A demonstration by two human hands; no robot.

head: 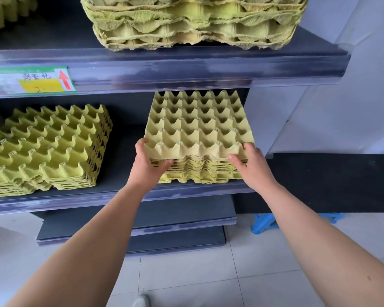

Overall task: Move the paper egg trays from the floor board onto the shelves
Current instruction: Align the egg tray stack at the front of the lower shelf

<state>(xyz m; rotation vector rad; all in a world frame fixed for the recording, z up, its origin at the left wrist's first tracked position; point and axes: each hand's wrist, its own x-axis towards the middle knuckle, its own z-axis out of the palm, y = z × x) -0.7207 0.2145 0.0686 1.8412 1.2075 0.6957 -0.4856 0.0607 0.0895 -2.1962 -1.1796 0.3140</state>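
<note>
A stack of yellow paper egg trays [197, 134] rests on the right part of the middle shelf [120, 196]. My left hand [148, 165] grips its front left corner, thumb on top and fingers under the upper trays. My right hand [251, 162] grips the front right corner the same way. A second stack of egg trays [47, 147] lies on the left of the same shelf. A taller, rougher stack [193, 21] sits on the shelf above.
The upper shelf edge carries a green and yellow label with a red arrow [34, 79]. Two lower dark shelves [138, 224] jut out below. A blue plastic stool [264, 222] stands on the tiled floor at right, beside a white wall.
</note>
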